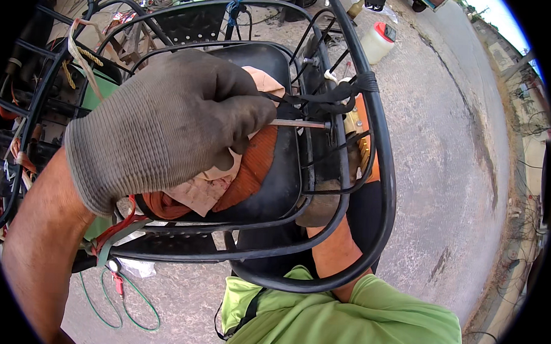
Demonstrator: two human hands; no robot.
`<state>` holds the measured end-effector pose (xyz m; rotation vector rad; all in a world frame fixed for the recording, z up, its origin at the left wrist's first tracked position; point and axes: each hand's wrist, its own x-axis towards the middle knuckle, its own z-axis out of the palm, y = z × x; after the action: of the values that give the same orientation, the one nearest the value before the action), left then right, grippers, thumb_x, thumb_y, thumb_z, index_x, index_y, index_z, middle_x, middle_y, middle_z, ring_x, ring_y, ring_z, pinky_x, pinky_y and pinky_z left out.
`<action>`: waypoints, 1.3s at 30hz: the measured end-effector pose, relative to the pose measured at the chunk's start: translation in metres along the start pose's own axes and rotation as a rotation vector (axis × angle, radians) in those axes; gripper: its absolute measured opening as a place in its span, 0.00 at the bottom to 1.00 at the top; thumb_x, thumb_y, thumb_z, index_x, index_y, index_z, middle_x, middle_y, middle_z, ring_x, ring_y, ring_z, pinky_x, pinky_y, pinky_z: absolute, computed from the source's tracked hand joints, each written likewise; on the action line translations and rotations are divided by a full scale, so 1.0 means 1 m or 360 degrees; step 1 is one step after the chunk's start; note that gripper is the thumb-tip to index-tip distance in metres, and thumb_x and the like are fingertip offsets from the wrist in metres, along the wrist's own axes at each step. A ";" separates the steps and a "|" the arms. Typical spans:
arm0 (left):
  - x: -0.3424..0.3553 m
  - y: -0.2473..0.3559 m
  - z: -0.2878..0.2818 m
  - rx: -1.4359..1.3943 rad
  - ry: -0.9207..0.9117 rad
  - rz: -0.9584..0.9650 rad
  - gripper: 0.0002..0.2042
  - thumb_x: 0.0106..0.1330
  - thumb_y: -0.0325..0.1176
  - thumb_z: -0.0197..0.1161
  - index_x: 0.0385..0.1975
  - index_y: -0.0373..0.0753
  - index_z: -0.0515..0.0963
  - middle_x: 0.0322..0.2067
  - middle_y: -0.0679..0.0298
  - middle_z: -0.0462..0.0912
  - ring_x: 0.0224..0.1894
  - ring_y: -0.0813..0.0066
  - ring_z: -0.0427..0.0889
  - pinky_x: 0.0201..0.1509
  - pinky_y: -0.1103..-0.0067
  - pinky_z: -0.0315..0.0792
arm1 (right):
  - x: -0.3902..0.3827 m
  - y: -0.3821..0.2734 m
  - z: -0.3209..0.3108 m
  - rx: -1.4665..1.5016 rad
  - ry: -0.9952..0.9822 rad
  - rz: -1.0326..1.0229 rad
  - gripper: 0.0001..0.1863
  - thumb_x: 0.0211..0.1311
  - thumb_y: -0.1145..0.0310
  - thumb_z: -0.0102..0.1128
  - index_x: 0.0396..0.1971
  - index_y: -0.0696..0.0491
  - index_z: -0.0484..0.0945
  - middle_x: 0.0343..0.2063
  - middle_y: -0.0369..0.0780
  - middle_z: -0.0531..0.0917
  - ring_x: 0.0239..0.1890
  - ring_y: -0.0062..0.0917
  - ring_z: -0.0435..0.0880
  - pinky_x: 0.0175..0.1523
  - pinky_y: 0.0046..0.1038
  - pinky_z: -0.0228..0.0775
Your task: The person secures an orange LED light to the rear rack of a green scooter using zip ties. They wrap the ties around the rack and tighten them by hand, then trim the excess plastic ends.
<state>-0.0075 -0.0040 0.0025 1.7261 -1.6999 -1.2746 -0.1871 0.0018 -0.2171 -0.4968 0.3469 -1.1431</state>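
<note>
My left hand (179,115), in a grey-brown knit glove, is closed around a slim metal-shafted tool (299,123); its grip is hidden in the fist. The shaft's far end meets a dark fastener on a black upright plate (325,156) inside the black tubular rack (387,207). My right hand (320,209), also gloved, reaches up behind that plate from below. Bars and plate hide its fingers. Just beyond the plate, near the right hand, an orange and cream part (368,142) shows. Black straps (328,100) are tied across the rack above the shaft.
Inside the rack lies a black tray (281,172) with orange and pale cloths (250,177). A white container with a red top (377,42) stands on the pavement. Colored cords (116,226) hang at the left; a green cable (131,313) lies on the ground.
</note>
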 end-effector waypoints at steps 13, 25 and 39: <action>-0.004 -0.012 0.009 0.0406 0.0447 0.0746 0.15 0.62 0.18 0.64 0.50 0.29 0.79 0.26 0.65 0.80 0.27 0.83 0.77 0.32 0.81 0.72 | 0.001 0.001 0.011 0.0018 0.0011 -0.0004 0.19 0.75 0.60 0.59 0.58 0.56 0.76 0.47 0.37 0.83 0.46 0.20 0.85 0.51 0.23 0.80; -0.024 0.004 0.012 0.1533 0.0474 0.1185 0.05 0.59 0.24 0.68 0.32 0.33 0.79 0.21 0.58 0.74 0.25 0.60 0.78 0.28 0.69 0.68 | 0.001 -0.002 0.018 0.0055 -0.0006 -0.0018 0.19 0.75 0.60 0.59 0.57 0.56 0.76 0.47 0.38 0.84 0.44 0.20 0.85 0.50 0.23 0.80; -0.012 0.014 0.007 -0.0439 -0.0031 -0.0317 0.13 0.69 0.32 0.65 0.48 0.31 0.80 0.25 0.64 0.81 0.22 0.82 0.78 0.24 0.84 0.71 | -0.002 -0.024 0.034 0.0180 0.0026 -0.0113 0.18 0.75 0.60 0.59 0.56 0.56 0.76 0.46 0.38 0.84 0.43 0.20 0.86 0.48 0.23 0.81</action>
<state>-0.0194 0.0065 0.0139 1.7515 -1.3133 -1.5366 -0.1896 0.0028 -0.1758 -0.4029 0.2790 -1.2289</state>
